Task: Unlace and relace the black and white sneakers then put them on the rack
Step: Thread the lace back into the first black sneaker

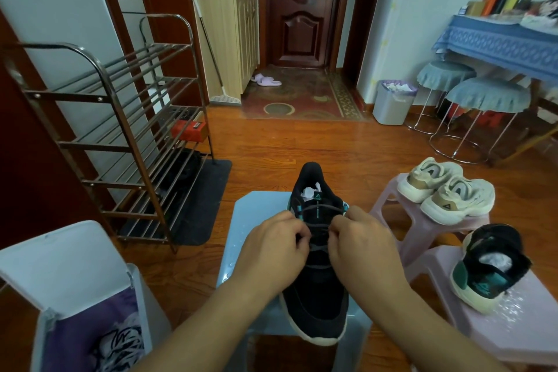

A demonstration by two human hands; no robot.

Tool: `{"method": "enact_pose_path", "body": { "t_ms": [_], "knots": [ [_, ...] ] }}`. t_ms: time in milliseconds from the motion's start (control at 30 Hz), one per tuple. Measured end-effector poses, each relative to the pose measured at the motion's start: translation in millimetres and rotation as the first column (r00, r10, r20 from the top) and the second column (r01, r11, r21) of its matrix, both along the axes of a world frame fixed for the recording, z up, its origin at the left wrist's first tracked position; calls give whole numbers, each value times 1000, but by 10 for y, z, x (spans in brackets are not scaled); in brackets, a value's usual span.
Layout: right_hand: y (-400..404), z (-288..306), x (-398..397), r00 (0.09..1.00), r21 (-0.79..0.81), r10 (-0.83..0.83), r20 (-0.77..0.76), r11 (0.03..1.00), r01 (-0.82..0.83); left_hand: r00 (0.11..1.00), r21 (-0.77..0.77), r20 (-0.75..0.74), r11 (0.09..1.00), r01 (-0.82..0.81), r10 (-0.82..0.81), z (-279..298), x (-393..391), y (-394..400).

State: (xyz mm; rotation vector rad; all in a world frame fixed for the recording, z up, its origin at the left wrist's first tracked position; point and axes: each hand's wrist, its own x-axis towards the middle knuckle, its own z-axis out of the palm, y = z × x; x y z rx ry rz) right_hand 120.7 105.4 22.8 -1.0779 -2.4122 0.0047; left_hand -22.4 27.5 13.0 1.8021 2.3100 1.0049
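Wooden flooring carries a pale blue stool [253,220] with the black sneaker [317,296] on top, toe toward the camera. Left hand [276,246] and right hand [360,243] each pinch the dark lace [320,208] at the eyelets. Tongue label [317,196] writing is unreadable. Second sneaker [489,269] rests on a pink stool [513,332]. Metal rack [120,130] stands left.

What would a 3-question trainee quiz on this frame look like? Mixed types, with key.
1. True or false: the black sneaker being laced sits on the metal rack.
2. Both hands pinch what? A) laces B) sole C) tongue
3. Fill in: the second black sneaker rests on a ___ stool.

Key:
1. False; it sits on the blue stool.
2. A; left hand and right hand pinch the laces.
3. Pink; the pink stool.
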Motion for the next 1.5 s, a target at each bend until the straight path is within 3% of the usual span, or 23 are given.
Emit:
{"method": "enact_pose_path", "body": {
  "t_ms": [167,300,367,500,633,800,967,1200,1333,1500],
  "knots": [
    [-69,120,7,985,51,71,155,995,-80,978,5,-206,999,44,-41,-28,75,-27],
    [-85,85,4,981,26,82,176,996,-88,951,21,-309,999,30,-22,-44,136,-27],
    [-44,30,-45,984,13,75,162,997,-78,964,19,-266,1000,0,5,-45,207,-32],
    [-69,-83,-45,978,-16,147,147,989,-146,997,-29,-45,997,-69,68,-12,233,-23],
    [-32,-140,144,962,-29,249,117,969,-247,998,-28,58,1000,1,1,-17,119,-20],
    [206,-61,273,892,21,437,117,896,-443,987,-77,130,992,104,-93,-77,-64,-41],
    [400,-83,324,863,-20,494,105,869,-495,984,-78,143,990,118,-106,-83,-68,-50],
    [285,-44,257,929,142,370,5,919,-367,984,-69,163,994,85,-73,-72,-47,-39],
    [187,-18,181,948,219,289,134,924,-313,986,-64,154,995,78,-68,-68,-33,-27],
    [156,-23,174,946,221,277,170,925,-311,991,-52,130,998,46,-39,-72,-17,-28]
  ]
}}
